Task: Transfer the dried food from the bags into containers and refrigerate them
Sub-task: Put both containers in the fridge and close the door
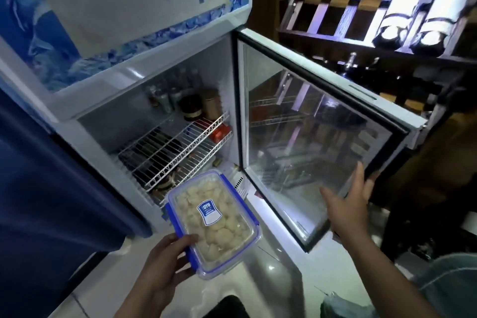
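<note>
A small display refrigerator (144, 80) fills the left and centre of the view, its cabinet open. Its top panel carries a blue-and-white printed poster, partly cut off by the upper edge. The glass door (309, 142) stands swung wide to the right, its pane reflecting the shelving. Behind the door, a dark wooden rack (374, 8) holds bottles lying on their sides; labels are blurred and unreadable. A dark blue cloth (51, 175) hangs down the left side, covering whatever lies behind it.

Inside the cabinet, a white wire shelf (178, 147) spans the compartment. Jars and tins (196, 108) stand at the back of it, a red box (220, 133) lies at its right end, and dark bottles show beneath the wires; their contents cannot be made out in the dim interior. The front of the shelf is bare.

The container (214, 222), clear with a blue clip-lock lid and a blue label, sits in front of the opening, below the shelf's front edge, over the pale tiled floor. It is packed with pale dried pieces. Its long axis runs from the near hand up and left toward the cabinet, lid facing up.

The left hand (165, 263) is clamped on the container's near left corner, thumb over the lid. The right hand (348, 204) is spread flat, fingers apart, at the door's lower edge; whether it touches the glass cannot be told.
</note>
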The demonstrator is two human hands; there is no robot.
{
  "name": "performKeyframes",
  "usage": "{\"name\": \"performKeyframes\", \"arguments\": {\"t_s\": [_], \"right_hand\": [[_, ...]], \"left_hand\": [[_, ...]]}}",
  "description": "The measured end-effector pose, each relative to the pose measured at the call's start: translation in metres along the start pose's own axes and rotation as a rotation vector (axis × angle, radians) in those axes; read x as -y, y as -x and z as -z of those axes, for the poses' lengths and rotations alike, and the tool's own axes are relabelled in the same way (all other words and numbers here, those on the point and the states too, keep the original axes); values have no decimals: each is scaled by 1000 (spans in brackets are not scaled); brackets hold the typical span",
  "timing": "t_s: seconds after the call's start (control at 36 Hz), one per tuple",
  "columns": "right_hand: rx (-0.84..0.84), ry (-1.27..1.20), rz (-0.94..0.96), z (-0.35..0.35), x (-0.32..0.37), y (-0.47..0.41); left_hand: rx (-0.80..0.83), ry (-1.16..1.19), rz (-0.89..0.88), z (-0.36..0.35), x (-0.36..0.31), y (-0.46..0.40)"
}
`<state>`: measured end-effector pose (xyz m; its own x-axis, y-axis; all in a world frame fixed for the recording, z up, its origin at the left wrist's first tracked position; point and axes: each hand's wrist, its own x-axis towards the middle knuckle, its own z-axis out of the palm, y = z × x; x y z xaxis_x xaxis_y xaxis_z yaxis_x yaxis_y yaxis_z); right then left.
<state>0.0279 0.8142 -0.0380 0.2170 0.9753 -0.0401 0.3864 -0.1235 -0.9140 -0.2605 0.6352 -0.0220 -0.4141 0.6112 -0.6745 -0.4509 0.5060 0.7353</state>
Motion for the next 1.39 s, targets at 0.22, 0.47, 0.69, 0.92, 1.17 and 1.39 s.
{"name": "performKeyframes", "arguments": {"t_s": [0.22,0.47,0.69,0.92,1.17,1.39], "right_hand": [[-200,-68,-66,2,0,-63],[235,-136,-292,-73,-8,-69],[982,-168,-432,-160,57,-101],[1201,-181,-466,-210,69,-178],[1253,-119,-342,-291,99,-228],[1274,-73,-360,-363,116,-245]], "left_hand": [[64,6,25,-28,-53,-73],[69,42,8,-50,-78,-135],[30,78,0,-64,-96,-161],[-272,247,-43,-103,-111,-178],[-338,333,-171,-117,-123,-215],[-423,448,-143,-97,-166,-268]]}}
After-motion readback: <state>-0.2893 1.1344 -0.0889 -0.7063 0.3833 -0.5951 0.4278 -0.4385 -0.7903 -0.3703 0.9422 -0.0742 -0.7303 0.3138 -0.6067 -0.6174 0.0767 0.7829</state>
